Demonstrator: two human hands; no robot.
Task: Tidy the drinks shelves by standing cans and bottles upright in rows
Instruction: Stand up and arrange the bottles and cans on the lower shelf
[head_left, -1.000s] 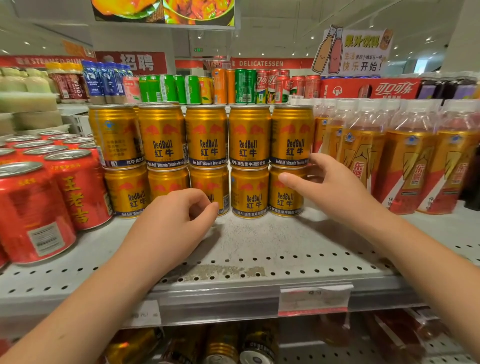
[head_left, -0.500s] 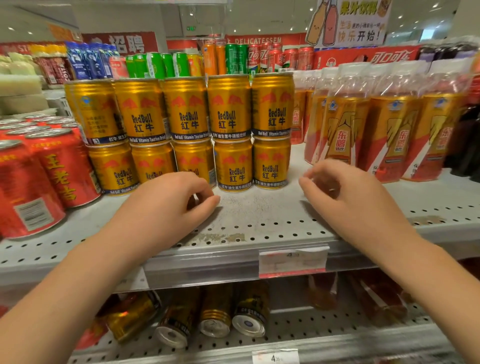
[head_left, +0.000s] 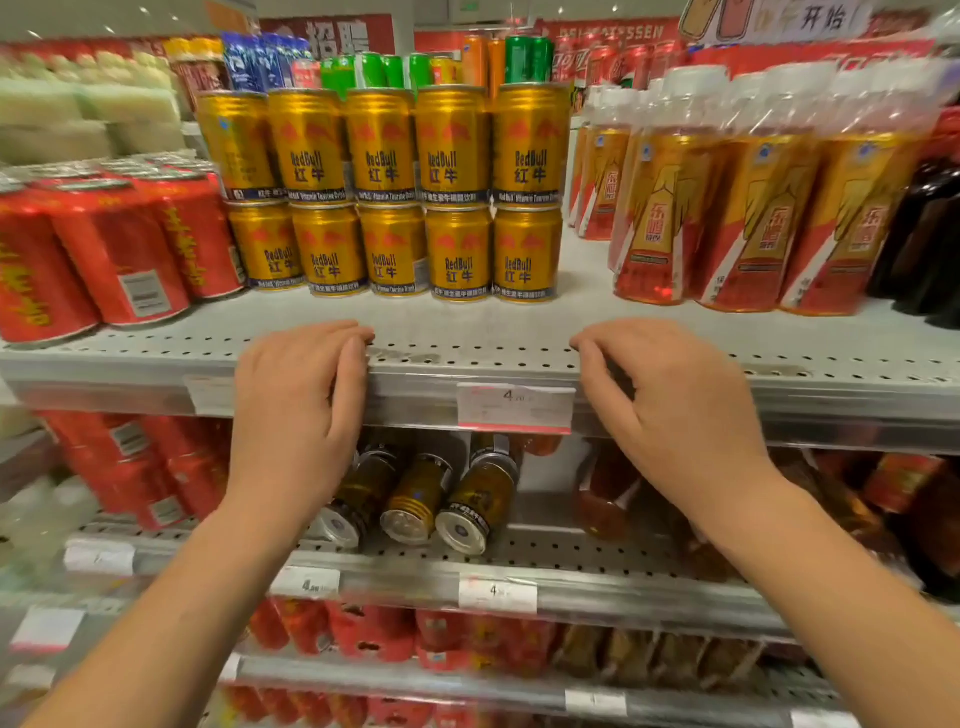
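A person's two bare hands hover at the front edge of a grey perforated metal shelf (head_left: 467, 332) in a shop drinks aisle. The left hand (head_left: 298, 410) is loosely curled, fingers bent downward, holding nothing; its fingertips lie at the shelf's front lip. The right hand (head_left: 670, 400) is likewise half-closed and empty, thumb and fingers curved inward over the same lip, just right of a white and red price tag (head_left: 514, 408) clipped to the shelf rail.

Behind the hands, gold Red Bull cans (head_left: 395, 192) stand upright in two stacked tiers of five, set back from the shelf edge. To their left stand red drink cans with yellow lettering (head_left: 119, 249), also upright. To their right, clear plastic bottles with gold and red labels (head_left: 753, 208) stand in a row, with dark bottles (head_left: 930, 228) at the far right.

On the shelf below, three gold cans lying on their sides (head_left: 415, 499) point their ends toward the camera, partly hidden behind the left wrist. Red cans (head_left: 130, 467) stand to their left, and blurred reddish bottles (head_left: 608, 493) appear to their right; their posture cannot be told. Lower shelves hold more red packs, too blurred to make out.
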